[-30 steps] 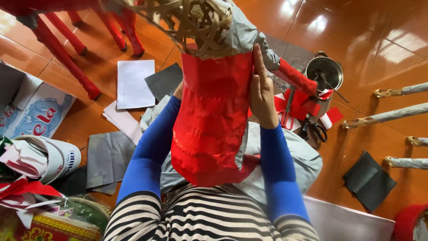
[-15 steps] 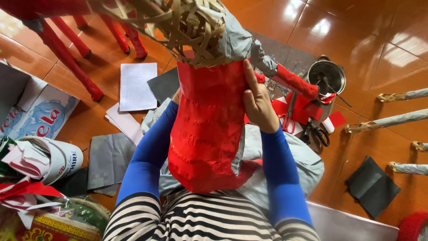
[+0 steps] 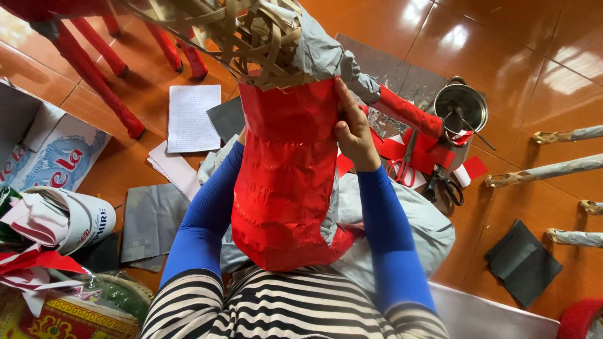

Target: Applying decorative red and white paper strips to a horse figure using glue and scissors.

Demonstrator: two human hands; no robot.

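Sleeves: tight, bright blue, smooth fabric, running from upper arm to wrist on both arms.
Right hand (image 3: 353,129): bare below the blue cuff; no ring or watch visible.
Left hand: hidden, so its covering cannot be told.
Lower garment: black-and-white horizontal stripes, probably trousers or a shirt hem.
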